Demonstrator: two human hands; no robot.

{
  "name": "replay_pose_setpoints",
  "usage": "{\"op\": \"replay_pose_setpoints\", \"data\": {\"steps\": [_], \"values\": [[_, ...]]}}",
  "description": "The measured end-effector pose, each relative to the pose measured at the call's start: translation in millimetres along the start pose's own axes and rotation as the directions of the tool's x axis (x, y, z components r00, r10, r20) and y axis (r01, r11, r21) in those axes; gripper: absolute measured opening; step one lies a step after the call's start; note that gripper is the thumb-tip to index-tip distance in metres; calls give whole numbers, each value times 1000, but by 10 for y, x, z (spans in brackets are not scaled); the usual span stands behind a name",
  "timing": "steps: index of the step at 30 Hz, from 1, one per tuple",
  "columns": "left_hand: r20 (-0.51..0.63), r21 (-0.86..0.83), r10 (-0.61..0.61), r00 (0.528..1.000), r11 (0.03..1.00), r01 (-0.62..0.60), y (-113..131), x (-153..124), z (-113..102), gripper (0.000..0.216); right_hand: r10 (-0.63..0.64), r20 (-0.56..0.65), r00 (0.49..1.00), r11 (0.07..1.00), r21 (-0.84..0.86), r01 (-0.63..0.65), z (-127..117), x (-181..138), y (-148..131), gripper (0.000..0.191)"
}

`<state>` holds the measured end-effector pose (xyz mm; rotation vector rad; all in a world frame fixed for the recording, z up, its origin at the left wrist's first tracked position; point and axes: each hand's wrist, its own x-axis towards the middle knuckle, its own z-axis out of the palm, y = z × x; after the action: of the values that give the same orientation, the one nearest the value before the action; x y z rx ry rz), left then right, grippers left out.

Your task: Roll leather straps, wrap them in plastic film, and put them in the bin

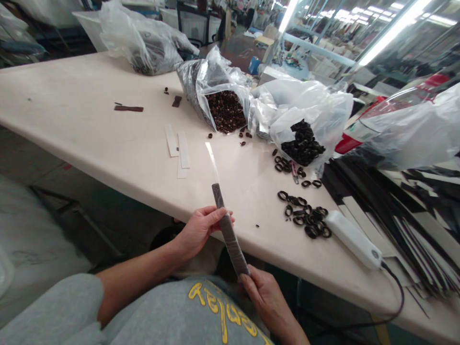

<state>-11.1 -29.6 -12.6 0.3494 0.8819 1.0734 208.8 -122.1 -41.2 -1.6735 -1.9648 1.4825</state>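
Note:
I hold a long dark grey strap (228, 230) at the near edge of the table (72, 105). My left hand (199, 230) pinches it near its middle, fingers closed round it. My right hand (260, 292) grips its lower end just above my lap. A clear film strip (212, 160) sticks up from the strap's far end. A pile of black rings (307, 218) lies on the table to the right of the strap.
Open plastic bags hold brown rings (226, 111) and black rings (304, 143). A white corded tool (354, 238) lies by the loose rings. Black strips (388, 206) are stacked at the right. White paper strips (178, 146) and a brown strap (128, 109) lie further back.

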Motion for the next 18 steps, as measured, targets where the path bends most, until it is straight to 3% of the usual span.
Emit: {"op": "replay_pose_setpoints", "data": {"steps": [3,8,12,16,18], "values": [[11,54,-5,1000,999,4,-28,-12,33,39,-37,9,999,998,58,36,-36,59,-146,35],[77,145,-21,997,989,10,-73,-24,7,41,-108,-115,987,953,270,136,62,246,-318,42],[169,239,-73,983,971,31,-186,-99,-43,26,-128,-214,968,956,233,178,114,325,-376,41],[362,281,-196,911,955,94,-276,-171,-23,27,-172,-288,942,948,211,238,81,336,-427,41],[351,287,-190,917,954,88,-247,-158,-3,25,-176,-288,941,949,206,241,73,318,-414,41]]}}
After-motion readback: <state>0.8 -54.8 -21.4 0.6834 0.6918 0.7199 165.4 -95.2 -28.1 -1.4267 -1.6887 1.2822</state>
